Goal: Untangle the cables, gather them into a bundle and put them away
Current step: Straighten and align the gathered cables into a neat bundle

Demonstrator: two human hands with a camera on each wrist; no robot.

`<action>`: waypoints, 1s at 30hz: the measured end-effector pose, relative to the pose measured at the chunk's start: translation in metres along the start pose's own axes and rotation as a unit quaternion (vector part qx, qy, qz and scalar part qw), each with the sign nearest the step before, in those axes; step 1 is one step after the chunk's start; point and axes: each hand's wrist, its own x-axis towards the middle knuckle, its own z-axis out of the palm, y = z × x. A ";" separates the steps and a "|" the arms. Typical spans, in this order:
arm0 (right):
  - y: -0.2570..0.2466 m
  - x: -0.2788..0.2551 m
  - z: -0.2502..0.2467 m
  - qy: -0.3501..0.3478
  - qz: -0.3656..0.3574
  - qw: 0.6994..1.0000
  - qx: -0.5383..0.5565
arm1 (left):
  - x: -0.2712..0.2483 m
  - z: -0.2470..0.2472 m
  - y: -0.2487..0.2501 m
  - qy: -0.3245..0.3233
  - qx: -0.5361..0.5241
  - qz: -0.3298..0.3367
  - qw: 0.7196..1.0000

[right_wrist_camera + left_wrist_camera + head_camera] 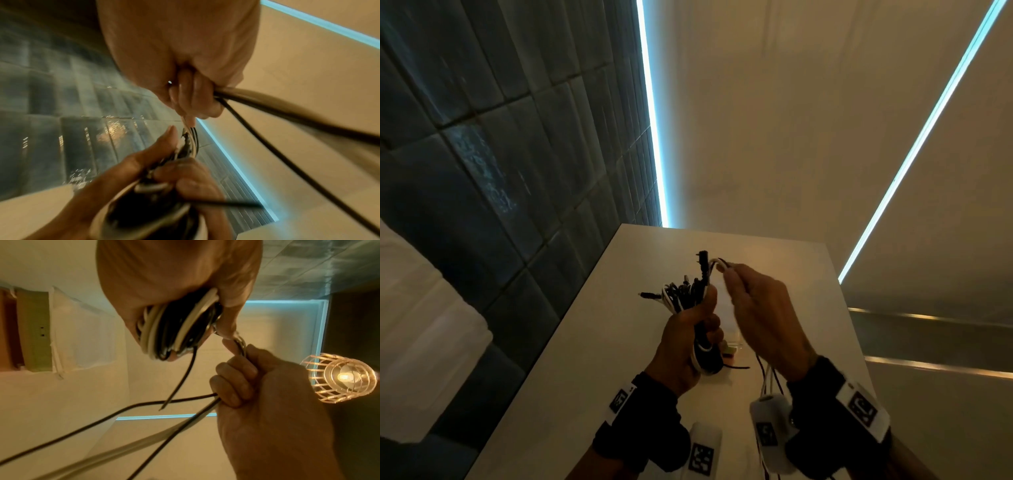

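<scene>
A coiled bundle of black and white cables is gripped in my left hand, held above the white table. Plug ends stick up out of the fist. To its right, my right hand grips the loose strands, which run from the bundle's top through its curled fingers and hang down past the wrist. In the right wrist view the left hand holds the coil just below the right fingertips.
A small clear box with coloured bits lies on the table under my hands. A dark tiled wall stands left, with a lit strip beside it. A caged lamp hangs overhead.
</scene>
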 end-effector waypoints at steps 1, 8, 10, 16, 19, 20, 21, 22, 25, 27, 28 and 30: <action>-0.007 -0.003 0.005 -0.026 -0.010 1.000 0.006 | 0.002 -0.001 0.000 -0.009 -0.013 0.007 1.000; -0.013 -0.006 0.020 -0.201 -0.076 0.934 -0.287 | -0.002 0.001 0.009 -0.099 -0.026 0.019 0.995; -0.014 -0.006 0.018 -0.219 -0.088 0.922 -0.308 | -0.002 0.004 0.009 -0.070 -0.025 0.023 0.997; -0.005 -0.011 0.021 -0.148 -0.115 0.944 -0.273 | 0.003 0.010 0.008 0.025 -0.042 0.048 0.998; 0.007 -0.027 0.023 -0.105 -0.135 0.960 -0.221 | 0.013 0.003 0.015 0.076 -0.092 0.067 0.991; 0.013 -0.032 0.022 -0.096 -0.140 0.965 -0.198 | 0.017 -0.001 0.019 0.089 -0.106 0.078 0.987; 0.021 -0.037 0.020 -0.091 -0.132 0.973 -0.164 | 0.021 -0.004 0.023 0.102 -0.112 0.093 0.984; 0.027 -0.041 0.018 -0.085 -0.114 0.983 -0.116 | 0.024 -0.007 0.027 0.112 -0.114 0.114 0.981; 0.034 -0.042 0.015 -0.053 -0.053 0.997 0.012 | 0.027 -0.013 0.029 0.109 -0.111 0.156 0.975; 0.029 -0.039 0.014 -0.051 -0.012 0.990 0.128 | 0.027 -0.012 0.026 0.101 -0.078 0.161 0.979; 0.027 -0.038 0.015 -0.065 0.008 0.980 0.188 | 0.026 -0.011 0.024 0.104 -0.056 0.164 0.979; 0.026 -0.040 0.019 -0.102 0.019 0.966 0.236 | 0.027 -0.008 0.025 0.119 -0.030 0.172 0.977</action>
